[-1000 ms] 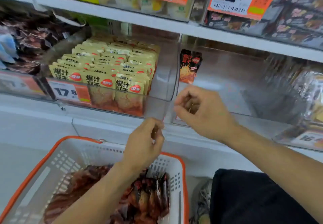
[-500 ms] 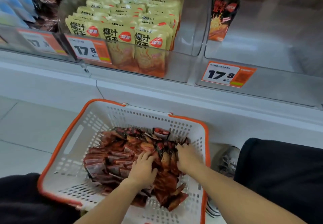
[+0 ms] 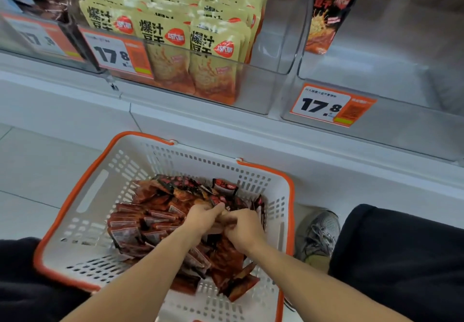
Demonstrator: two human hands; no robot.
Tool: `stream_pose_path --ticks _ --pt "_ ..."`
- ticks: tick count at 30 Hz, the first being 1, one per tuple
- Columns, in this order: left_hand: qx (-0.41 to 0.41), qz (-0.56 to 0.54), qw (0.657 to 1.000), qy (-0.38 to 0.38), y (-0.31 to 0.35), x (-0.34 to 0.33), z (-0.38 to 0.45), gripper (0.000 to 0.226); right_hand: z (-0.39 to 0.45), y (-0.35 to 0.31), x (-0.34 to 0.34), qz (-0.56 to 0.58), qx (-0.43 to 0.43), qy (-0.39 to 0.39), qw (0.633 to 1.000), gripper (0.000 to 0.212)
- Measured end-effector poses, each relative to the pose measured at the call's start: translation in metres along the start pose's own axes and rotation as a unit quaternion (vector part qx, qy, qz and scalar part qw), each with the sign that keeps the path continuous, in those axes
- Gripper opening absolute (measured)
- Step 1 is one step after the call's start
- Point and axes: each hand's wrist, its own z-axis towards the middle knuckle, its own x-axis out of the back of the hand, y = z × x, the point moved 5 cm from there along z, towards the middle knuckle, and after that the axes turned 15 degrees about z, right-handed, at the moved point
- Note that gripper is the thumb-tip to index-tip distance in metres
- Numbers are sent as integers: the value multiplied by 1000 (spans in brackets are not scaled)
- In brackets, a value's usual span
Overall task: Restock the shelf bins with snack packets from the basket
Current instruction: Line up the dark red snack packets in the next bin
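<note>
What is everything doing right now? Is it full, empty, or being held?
White plastic basket with orange rim: on the floor, partly filled.
Dark red snack packets: heaped in the basket.
Left hand: gathering packets.
Right hand: gathering packets.
Clear bin of yellow packets: nearly full.
Clear right-hand bin: nearly empty, one packet.

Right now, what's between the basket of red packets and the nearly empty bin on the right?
In the head view, only the bare white shelf base separates the basket from the clear bin, which carries a price tag.
</note>
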Motion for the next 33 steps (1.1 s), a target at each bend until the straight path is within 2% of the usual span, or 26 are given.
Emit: stream_pose_path --ticks 2,5,7,9,11,15,18,20,22,24,26,28,29,30,33 --pt "13 -1 999 31 -8 6 -1 18 -2 6 -1 12 12 -5 1000 30" --pt "0 75 996 47 -13 16 3 11 1 2 3 18 10 -20 1000 20" --pt "-33 135 990 22 -2 25 0 16 8 -11 20 -25 21 54 998 33" --pt "-77 203 976 -4 20 36 -5 29 14 -33 42 -48 21 100 994 55" --pt "-146 229 962 -34 56 42 -25 14 16 -61 64 -62 14 89 994 67" --pt "-274 205 935 -91 137 44 -81 6 3 -132 117 -157 50 65 984 39" --pt "-402 187 896 -14 186 46 -121 19 -26 -194 155 -207 84 69 972 33" --pt "-475 157 865 41 211 44 -148 13 -54 -228 174 -223 126 84 963 33" --pt "-521 106 843 78 230 39 -171 17 -85 -252 193 -199 192 134 952 28" --pt "-562 70 812 137 246 34 -194 19 -111 -271 210 -180 271 209 922 23" --pt "-605 107 754 231 262 31 -211 27 -126 -284 231 -187 317 273 889 25" --pt "-629 188 693 297 279 27 -215 46 -131 -293 256 -189 318 326 870 27" --pt "-631 229 675 308 286 25 -211 55 -128 -293 270 -192 304 340 869 25" --pt "-624 263 669 307 291 22 -205 64 -121 -290 284 -201 279 349 872 22" --pt "-595 301 679 305 298 11 -191 85 -86 -274 312 -225 199 360 883 20"
